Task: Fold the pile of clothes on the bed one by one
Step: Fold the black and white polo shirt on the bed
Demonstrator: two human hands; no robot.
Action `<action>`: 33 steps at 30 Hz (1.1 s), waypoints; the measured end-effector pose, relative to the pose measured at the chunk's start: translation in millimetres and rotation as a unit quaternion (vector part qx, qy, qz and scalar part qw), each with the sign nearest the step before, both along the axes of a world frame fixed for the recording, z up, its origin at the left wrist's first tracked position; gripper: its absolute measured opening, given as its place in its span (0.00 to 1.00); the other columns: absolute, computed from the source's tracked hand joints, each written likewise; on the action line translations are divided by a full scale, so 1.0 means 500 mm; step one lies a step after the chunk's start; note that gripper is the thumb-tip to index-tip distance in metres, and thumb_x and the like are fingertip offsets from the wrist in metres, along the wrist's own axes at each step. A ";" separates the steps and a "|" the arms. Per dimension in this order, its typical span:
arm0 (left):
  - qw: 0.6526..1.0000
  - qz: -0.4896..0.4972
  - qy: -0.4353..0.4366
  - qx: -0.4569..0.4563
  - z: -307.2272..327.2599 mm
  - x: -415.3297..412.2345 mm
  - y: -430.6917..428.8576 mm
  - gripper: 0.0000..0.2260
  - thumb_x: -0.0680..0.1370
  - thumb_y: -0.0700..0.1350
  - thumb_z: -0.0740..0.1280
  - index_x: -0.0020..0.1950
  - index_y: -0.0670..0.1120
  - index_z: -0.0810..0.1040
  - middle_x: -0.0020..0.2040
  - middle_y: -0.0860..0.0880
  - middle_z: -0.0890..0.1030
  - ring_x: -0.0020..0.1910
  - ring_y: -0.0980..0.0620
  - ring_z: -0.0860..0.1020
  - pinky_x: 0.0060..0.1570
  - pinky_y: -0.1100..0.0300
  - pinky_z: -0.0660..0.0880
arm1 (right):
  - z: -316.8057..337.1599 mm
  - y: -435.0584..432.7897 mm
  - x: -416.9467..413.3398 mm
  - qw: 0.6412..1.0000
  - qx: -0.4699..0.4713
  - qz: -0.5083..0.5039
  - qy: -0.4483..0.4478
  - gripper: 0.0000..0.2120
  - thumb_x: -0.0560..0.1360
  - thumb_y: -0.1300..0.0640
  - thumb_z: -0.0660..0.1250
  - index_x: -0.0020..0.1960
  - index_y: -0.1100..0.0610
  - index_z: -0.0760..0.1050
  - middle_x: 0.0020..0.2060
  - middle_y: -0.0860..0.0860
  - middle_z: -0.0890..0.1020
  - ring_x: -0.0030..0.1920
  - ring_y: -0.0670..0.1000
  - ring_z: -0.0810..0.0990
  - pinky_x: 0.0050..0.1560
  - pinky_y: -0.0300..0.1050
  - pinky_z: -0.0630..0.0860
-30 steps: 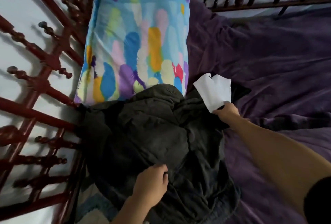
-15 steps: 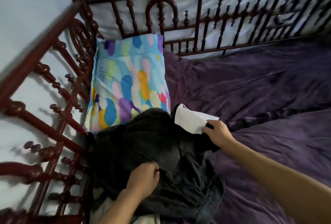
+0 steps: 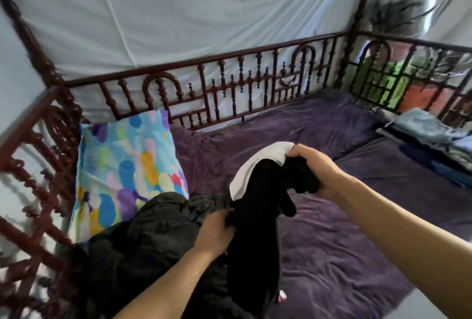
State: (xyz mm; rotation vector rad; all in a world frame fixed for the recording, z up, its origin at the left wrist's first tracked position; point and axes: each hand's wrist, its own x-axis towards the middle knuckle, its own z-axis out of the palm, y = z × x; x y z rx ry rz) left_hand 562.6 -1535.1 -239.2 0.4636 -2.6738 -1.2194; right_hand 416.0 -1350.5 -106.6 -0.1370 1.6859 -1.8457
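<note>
A pile of dark grey and black clothes [image 3: 143, 247] lies on the near left of the bed, below the pillow. A black garment [image 3: 258, 221] with a white inner patch [image 3: 258, 165] is lifted off the pile. My right hand [image 3: 316, 170] grips its upper end, with the white patch draped beside the fingers. My left hand [image 3: 214, 232] pinches the same garment lower down, at the pile's edge. The garment hangs down between my forearms.
A colourful feather-print pillow [image 3: 127, 170] leans at the bed's left end. A purple blanket [image 3: 332, 242] covers the bed. Dark red wooden railings [image 3: 229, 94] enclose the left and far sides. A stack of blue and grey clothes [image 3: 434, 145] sits at the far right.
My right hand has lifted the black garment with the white patch up and to the right, off the pile. My left hand moved up to hold it. The camera tilted upward.
</note>
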 end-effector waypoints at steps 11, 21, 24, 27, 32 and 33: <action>0.984 0.028 0.135 0.109 0.248 -0.168 0.197 0.12 0.77 0.36 0.64 0.42 0.53 0.81 0.38 0.57 0.82 0.37 0.66 0.77 0.39 0.72 0.71 | -0.062 0.365 -0.171 0.985 0.137 -0.045 0.098 0.05 0.76 0.61 0.66 0.47 0.61 0.80 0.39 0.55 0.81 0.36 0.49 0.79 0.37 0.42 0.74; 0.979 0.137 0.115 0.095 0.379 -0.280 0.264 0.17 0.78 0.53 0.63 0.42 0.41 0.81 0.39 0.46 0.82 0.41 0.46 0.80 0.41 0.54 0.74 | 0.048 0.490 -0.194 0.885 0.243 0.129 0.377 0.06 0.69 0.63 0.76 0.39 0.58 0.79 0.28 0.44 0.77 0.30 0.39 0.73 0.34 0.35 0.69; 0.986 0.067 0.094 0.119 0.383 -0.287 0.257 0.10 0.79 0.48 0.66 0.47 0.43 0.82 0.43 0.42 0.84 0.42 0.42 0.81 0.43 0.52 0.75 | 0.100 0.499 -0.221 0.972 0.057 -0.004 0.230 0.05 0.74 0.65 0.70 0.49 0.66 0.80 0.36 0.55 0.83 0.35 0.49 0.80 0.34 0.39 0.76; 0.989 -0.075 -0.016 0.124 0.375 -0.280 0.264 0.05 0.76 0.48 0.70 0.44 0.47 0.81 0.36 0.50 0.83 0.37 0.51 0.80 0.35 0.61 0.73 | 0.160 0.508 -0.235 0.983 -0.066 -0.091 0.144 0.05 0.76 0.63 0.66 0.48 0.61 0.80 0.36 0.54 0.85 0.34 0.50 0.84 0.31 0.41 0.80; 0.959 -0.208 -0.118 0.154 0.324 -0.274 0.324 0.07 0.75 0.42 0.71 0.50 0.41 0.77 0.42 0.46 0.80 0.38 0.52 0.77 0.36 0.62 0.72 | 0.231 0.498 -0.245 0.978 -0.170 -0.100 0.062 0.09 0.78 0.60 0.58 0.48 0.59 0.77 0.42 0.55 0.82 0.42 0.53 0.81 0.44 0.47 0.79; 0.952 -0.222 -0.127 0.170 0.313 -0.275 0.337 0.08 0.75 0.39 0.70 0.53 0.40 0.76 0.44 0.47 0.79 0.38 0.53 0.77 0.35 0.62 0.71 | 0.242 0.496 -0.249 0.978 -0.178 -0.094 0.052 0.10 0.77 0.59 0.57 0.49 0.58 0.76 0.43 0.54 0.81 0.44 0.53 0.79 0.48 0.48 0.76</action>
